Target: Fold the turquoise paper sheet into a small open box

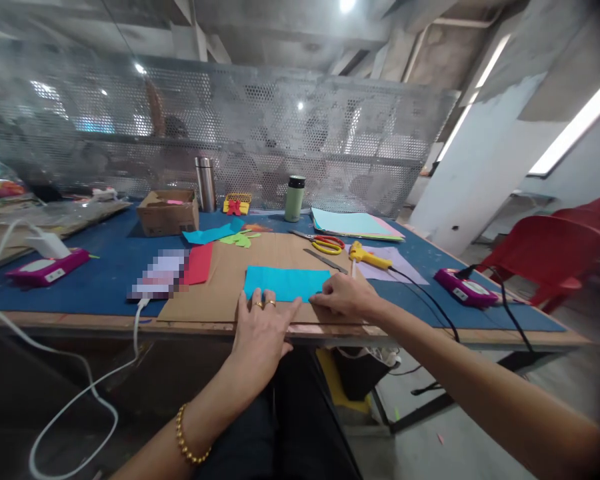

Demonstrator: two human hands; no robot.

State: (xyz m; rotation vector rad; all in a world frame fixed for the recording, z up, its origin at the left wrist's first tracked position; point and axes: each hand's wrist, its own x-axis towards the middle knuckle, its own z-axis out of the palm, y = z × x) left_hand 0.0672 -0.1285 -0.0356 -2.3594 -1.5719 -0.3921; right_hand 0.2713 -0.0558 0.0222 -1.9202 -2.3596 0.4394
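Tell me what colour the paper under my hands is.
The paper is plain turquoise blue; the head view shows it clearly, lying on brown cardboard.

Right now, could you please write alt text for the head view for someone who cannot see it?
The left hand and right hand hold a turquoise paper sheet flat on cardboard on a blue table; scissors and a glue gun lie beyond.

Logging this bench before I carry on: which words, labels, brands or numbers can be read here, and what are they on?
No text here can be read.
White label on the left pink flat device: too small to read.
White label on the right pink flat device: too small to read.
Pixelated patch on the blue table mat: blurred out, unreadable.
Brown cardboard box: no legible print.
Turquoise paper sheet: blank.
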